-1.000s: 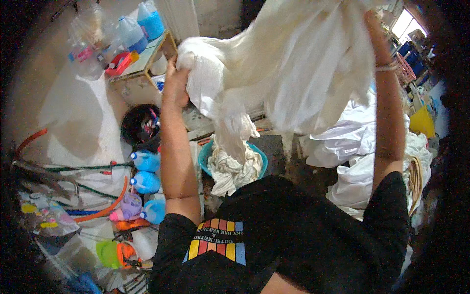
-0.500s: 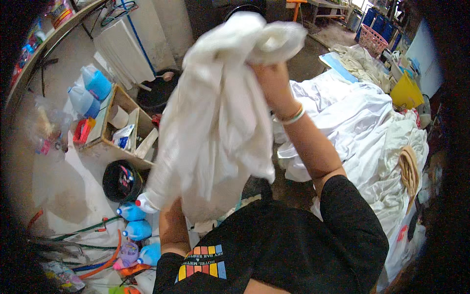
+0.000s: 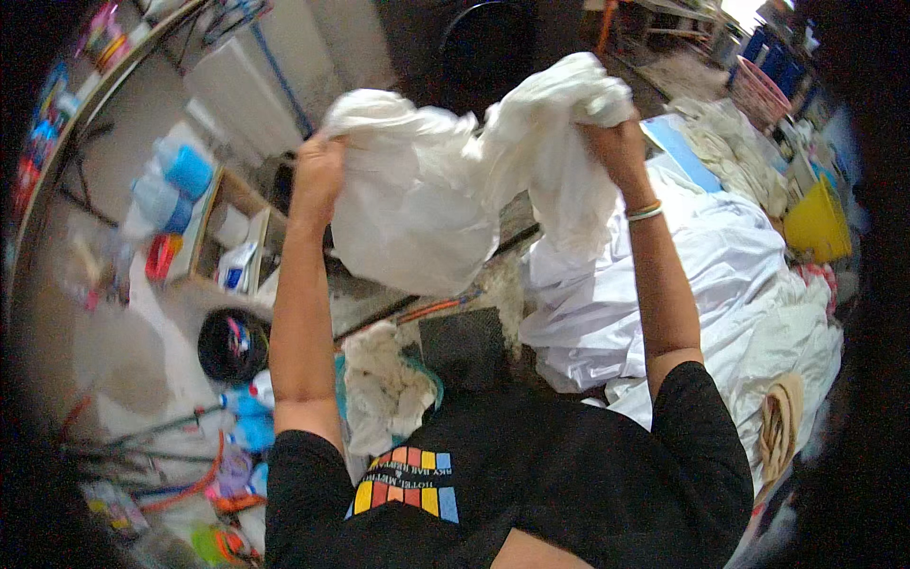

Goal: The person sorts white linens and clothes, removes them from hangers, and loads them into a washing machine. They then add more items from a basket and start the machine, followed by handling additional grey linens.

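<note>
A white cloth (image 3: 417,232) hangs in the air between my two outstretched arms, bunched along its top and sagging in the middle. My left hand (image 3: 320,175) is closed on its left end. Its right end is gripped by my right hand (image 3: 618,152), with a bracelet at the wrist. Below and to the left, a teal basket (image 3: 438,389) holds crumpled white cloths (image 3: 384,384). Under my right arm spreads a large heap of white sheets (image 3: 654,275).
At left stand a wooden shelf box (image 3: 204,228), blue-liquid jugs (image 3: 180,185) and a black bucket (image 3: 232,343). Hoses (image 3: 190,484) lie on the floor at lower left. A yellow container (image 3: 817,223) and a pink basket (image 3: 758,90) are at the right.
My left hand has risen from low under the cloth to its upper left end. My right hand has moved right, and the cloth now stretches between both hands, uncovering the teal basket.
</note>
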A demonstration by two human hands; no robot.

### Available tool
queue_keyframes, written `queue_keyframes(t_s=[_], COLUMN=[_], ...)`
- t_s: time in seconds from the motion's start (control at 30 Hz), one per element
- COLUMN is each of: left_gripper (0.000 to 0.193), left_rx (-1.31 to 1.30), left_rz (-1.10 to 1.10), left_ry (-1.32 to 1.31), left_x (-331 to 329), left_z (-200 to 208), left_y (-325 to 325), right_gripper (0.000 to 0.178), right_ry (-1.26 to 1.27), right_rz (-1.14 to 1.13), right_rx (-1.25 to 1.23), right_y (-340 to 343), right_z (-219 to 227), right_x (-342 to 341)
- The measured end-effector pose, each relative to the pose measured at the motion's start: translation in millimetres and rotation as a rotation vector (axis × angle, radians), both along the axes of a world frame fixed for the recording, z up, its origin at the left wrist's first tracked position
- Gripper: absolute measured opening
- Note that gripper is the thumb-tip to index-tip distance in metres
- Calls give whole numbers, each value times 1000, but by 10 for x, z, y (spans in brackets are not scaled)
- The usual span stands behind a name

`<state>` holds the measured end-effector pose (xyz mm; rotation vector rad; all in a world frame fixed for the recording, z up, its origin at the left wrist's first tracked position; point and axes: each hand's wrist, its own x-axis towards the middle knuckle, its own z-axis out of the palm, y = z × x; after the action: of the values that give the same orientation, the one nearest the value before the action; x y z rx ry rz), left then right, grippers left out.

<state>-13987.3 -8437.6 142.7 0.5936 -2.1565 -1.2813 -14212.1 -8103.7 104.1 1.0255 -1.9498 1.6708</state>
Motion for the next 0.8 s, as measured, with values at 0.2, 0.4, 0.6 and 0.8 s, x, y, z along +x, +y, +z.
queue_keyframes(t_s=[0.2,0.4,0.6,0.8], left_gripper=[52,93,154,108], left_rx=[389,-760,-342,-72], left_rz=[-158,-994,-845,-827], left_ry=[376,398,413,411], left_x=[-803,-1345,-1680,-2167], left_z=[481,313,27,-743], left_y=[670,833,611,269], right_gripper=[76,55,35,75], right_ry=[132,219,-307,-412], right_rz=[34,-84,31,71], right_rx=[-70,-50,-524,-460], right_y=[-453,-1000,-910,-1347], right_z=[-69,-392,-104,111], right_x=[-190,-12,-398,-529])
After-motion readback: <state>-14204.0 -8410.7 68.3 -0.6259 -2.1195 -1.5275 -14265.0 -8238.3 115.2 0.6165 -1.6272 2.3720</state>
